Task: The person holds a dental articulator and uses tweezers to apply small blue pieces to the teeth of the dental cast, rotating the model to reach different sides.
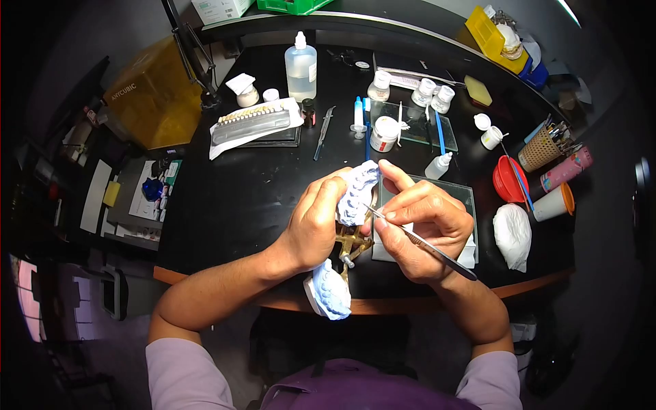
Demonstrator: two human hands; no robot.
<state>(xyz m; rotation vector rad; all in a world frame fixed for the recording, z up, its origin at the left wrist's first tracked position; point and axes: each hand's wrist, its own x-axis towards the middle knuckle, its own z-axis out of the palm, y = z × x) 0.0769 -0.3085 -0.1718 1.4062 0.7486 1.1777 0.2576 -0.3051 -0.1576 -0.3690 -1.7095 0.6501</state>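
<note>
A blue dental cast [354,198], with its row of teeth facing right, is gripped by my left hand [314,215], fingers wrapped round its back. From it hangs a brass articulator [352,242], open, carrying a second blue cast [331,295] on a white base over the table's front edge. My right hand [427,222] pinches a slim metal scalpel [441,254] between thumb and fingers. Its tip is at the right side of the upper cast's teeth; whether it touches cannot be made out. The right index finger is close to the cast's upper end.
Beneath my right hand is a glass slab [459,195]. Farther back stand a clear bottle [301,72], a tooth shade guide [256,126], a white jar [385,134] and a syringe [358,119]. At right are a red bowl [507,179], a cup [552,203] and a brush holder [540,150].
</note>
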